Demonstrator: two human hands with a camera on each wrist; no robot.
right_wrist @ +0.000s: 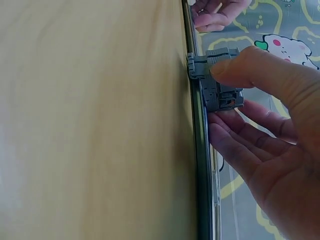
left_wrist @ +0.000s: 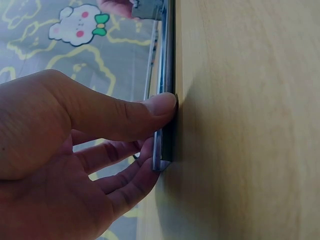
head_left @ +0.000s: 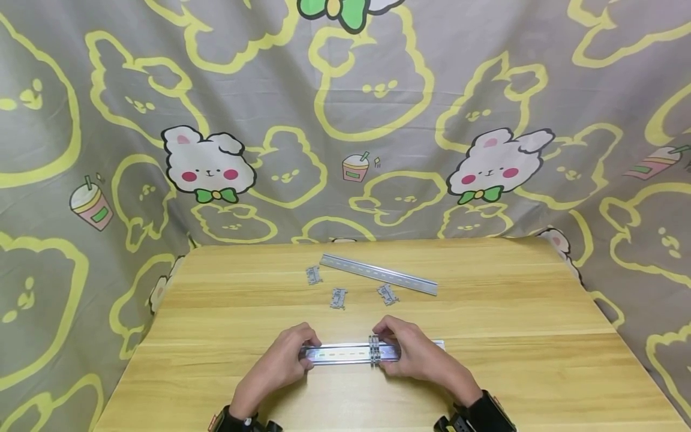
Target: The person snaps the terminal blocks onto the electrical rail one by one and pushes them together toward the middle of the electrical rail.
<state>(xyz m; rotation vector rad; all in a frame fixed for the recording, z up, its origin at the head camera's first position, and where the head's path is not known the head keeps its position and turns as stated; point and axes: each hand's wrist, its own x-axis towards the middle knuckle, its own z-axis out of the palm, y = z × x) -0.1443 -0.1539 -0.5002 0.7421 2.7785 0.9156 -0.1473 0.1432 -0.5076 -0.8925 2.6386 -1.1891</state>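
A slotted metal DIN rail (head_left: 345, 354) lies lengthwise across the near part of the table. My left hand (head_left: 285, 358) grips its left end, the thumb on the near edge and the fingers at the far edge, as the left wrist view shows. Grey DIN-rail terminal blocks (head_left: 374, 350) sit side by side across the rail, right of its middle. My right hand (head_left: 414, 354) pinches these blocks between thumb and fingers; in the right wrist view the thumb presses the grey block's side (right_wrist: 212, 95). The rail's right end sticks out beyond the right hand.
Farther back, a second metal rail (head_left: 379, 275) lies at a slant. Three loose grey terminal blocks lie in front of and beside it: one at left (head_left: 314, 275), one in the middle (head_left: 338, 298), one at right (head_left: 387, 294). A patterned curtain (head_left: 378, 198) hangs behind the table (head_left: 518, 336).
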